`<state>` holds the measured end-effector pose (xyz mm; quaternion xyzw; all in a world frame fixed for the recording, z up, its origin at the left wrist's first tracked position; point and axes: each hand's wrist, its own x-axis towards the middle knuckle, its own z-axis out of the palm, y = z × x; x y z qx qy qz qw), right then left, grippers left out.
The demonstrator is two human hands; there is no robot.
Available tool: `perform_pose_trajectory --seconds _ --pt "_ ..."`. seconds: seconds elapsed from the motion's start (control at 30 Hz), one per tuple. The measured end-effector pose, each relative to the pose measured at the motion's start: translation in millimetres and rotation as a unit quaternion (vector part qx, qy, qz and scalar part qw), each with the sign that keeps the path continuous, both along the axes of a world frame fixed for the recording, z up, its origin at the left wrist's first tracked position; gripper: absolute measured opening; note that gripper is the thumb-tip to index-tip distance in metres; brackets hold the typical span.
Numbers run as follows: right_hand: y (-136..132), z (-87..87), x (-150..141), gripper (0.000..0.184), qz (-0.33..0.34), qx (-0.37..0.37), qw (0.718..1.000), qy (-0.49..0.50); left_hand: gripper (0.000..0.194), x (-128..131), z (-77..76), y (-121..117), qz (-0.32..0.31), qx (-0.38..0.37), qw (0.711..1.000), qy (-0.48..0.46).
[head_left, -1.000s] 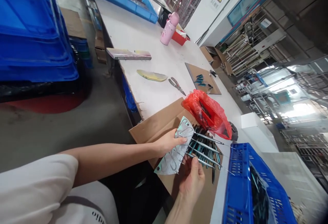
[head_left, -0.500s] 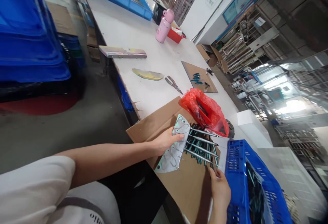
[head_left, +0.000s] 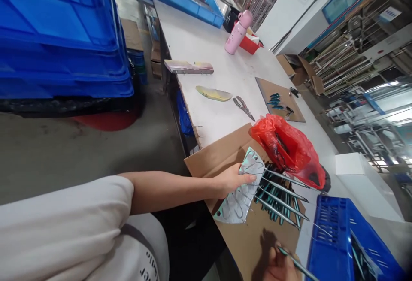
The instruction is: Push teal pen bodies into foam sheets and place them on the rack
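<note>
My left hand (head_left: pixel 230 181) grips a flat silver-grey plate (head_left: pixel 236 203) with pale green edges and curved hook shapes on its face. Several slim, pointed silver rods (head_left: pixel 283 193) stick out from the plate's right edge. Beneath them, many dark teal spindle-shaped pieces (head_left: pixel 275 212) lie side by side on brown cardboard (head_left: pixel 238 249). At the bottom edge, my right hand (head_left: pixel 278 268) holds one slim teal spindle-shaped piece (head_left: pixel 298 264) between its fingers; part of this hand is cut off by the frame.
A red plastic bag (head_left: pixel 289 143) lies beyond the pieces. To the right stands a blue crate (head_left: pixel 330 229) with more pieces inside. Pliers (head_left: pixel 243 107), a yellowish curved piece (head_left: pixel 213 93), a board (head_left: pixel 296 105) and a pink bottle (head_left: pixel 238 32) rest on the white table (head_left: pixel 193 36).
My right hand has moved away from the rods toward the bottom edge, and a teal spindle-shaped piece now shows in it. The left hand keeps its hold on the plate. The whole view has shifted.
</note>
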<state>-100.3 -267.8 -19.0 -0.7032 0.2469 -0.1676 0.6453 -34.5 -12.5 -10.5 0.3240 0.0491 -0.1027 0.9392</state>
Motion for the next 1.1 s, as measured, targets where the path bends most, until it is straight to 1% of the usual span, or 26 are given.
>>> perform_pose_trajectory --seconds 0.07,0.13,0.2,0.27,0.37,0.53,0.7,0.87,0.93,1.1 --pt "46.0 -3.4 -10.0 0.018 0.022 0.058 0.998 -0.02 0.042 0.4 -2.5 -1.6 0.009 0.021 1.0 0.009" --pt "85.6 -1.9 -10.6 0.015 0.031 0.104 0.993 -0.04 0.042 0.2 -4.0 -2.2 0.01 0.034 0.999 0.003" --pt "111.1 1.5 -6.4 0.013 0.032 0.148 0.987 -0.049 0.04 -0.5 -4.2 -1.9 0.01 0.036 0.999 -0.007" --pt "122.5 3.7 -1.8 0.013 0.036 0.169 0.984 -0.05 0.04 -1.2 -3.5 -1.0 0.011 0.04 0.999 -0.006" --pt "124.0 3.7 1.3 0.012 0.046 0.175 0.983 -0.043 0.043 -1.9 -1.8 0.3 0.008 0.048 0.999 0.007" --pt "120.6 1.6 1.2 0.013 0.049 0.176 0.983 -0.035 0.047 -2.5 1.2 1.4 -0.009 0.02 1.0 0.009" --pt "118.7 -0.4 2.5 0.015 0.051 0.155 0.986 -0.037 0.045 -3.3 2.5 2.3 -0.009 0.028 0.999 0.024" --pt "117.2 -0.6 1.3 0.016 0.065 0.153 0.985 -0.036 0.045 -3.2 2.5 2.3 -0.01 0.029 0.999 0.017" --pt "117.8 0.8 0.9 0.015 0.067 0.166 0.983 -0.032 0.044 -3.1 2.2 2.0 -0.008 0.03 0.999 0.015" --pt "119.3 5.3 1.4 0.014 0.033 0.245 0.969 -0.013 0.043 -3.1 1.5 1.9 -0.008 0.033 0.999 0.008"
